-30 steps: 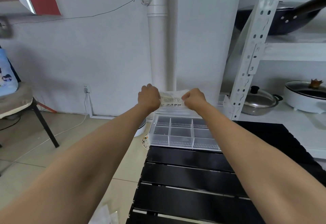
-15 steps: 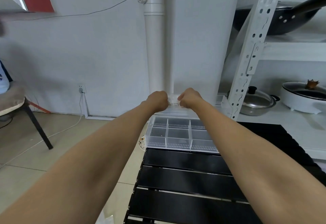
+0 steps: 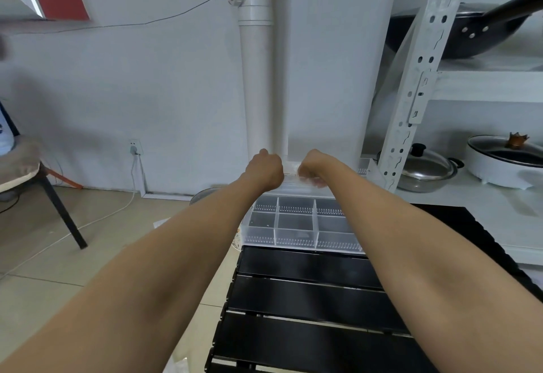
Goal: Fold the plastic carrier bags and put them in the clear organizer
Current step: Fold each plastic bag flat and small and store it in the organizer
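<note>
We note the organizer as clear, glossy plastic on a matt black slatted table. The pot lid looks like polished metal; the bag seems thin translucent plastic.

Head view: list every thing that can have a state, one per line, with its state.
left hand: closed in a fist on the folded bag
right hand: closed on the bag's other end
folded bag: bunched small between both hands, above the organizer's far edge
clear organizer: open-topped, visible compartments empty
steel pot: lid on
white pan: glass lid on
wall plug: plugged in
</note>
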Available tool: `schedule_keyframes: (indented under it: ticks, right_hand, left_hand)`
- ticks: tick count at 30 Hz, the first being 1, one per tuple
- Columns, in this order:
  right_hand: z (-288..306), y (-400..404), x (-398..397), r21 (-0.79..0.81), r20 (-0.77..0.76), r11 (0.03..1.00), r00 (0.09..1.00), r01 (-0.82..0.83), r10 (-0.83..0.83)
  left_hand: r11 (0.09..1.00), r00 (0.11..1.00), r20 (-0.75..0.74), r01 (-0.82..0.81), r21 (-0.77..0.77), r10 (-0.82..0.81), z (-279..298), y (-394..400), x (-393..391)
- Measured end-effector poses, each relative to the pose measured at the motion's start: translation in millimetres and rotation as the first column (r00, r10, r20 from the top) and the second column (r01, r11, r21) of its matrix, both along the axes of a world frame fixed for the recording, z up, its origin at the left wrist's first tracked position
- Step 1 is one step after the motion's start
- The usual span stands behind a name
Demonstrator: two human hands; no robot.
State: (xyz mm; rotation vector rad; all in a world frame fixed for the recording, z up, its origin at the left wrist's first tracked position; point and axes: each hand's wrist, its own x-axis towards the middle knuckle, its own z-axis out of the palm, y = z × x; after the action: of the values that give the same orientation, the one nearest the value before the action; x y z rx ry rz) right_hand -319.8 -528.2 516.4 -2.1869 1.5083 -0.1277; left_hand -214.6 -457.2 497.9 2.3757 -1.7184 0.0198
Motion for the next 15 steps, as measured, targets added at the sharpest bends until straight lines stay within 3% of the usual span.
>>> schedule_keyframes:
  ticks: [6, 11, 15]
  right_hand:
    - [-3.3, 6.6, -4.4, -0.102, 0.071, 0.994, 0.997, 0.034, -0.027]
    - [-0.7, 19.8, -10.6, -0.193, 0.043, 0.980, 0.998, 0.051, -0.044]
    - [-0.8, 34.6, -15.2, -0.283, 0.052, 0.958, 0.998, 0.041, -0.027]
  left_hand:
    - [0.998, 0.998, 0.044, 0.051, -0.020, -0.050, 6.2, 12.3, -5.0]
    - [0.996, 0.988, 0.142, 0.073, -0.056, -0.065, 9.6, 28.8, -9.9]
    - [0.990, 0.992, 0.087, 0.105, -0.099, -0.097, 12.3, 49.8, -8.0]
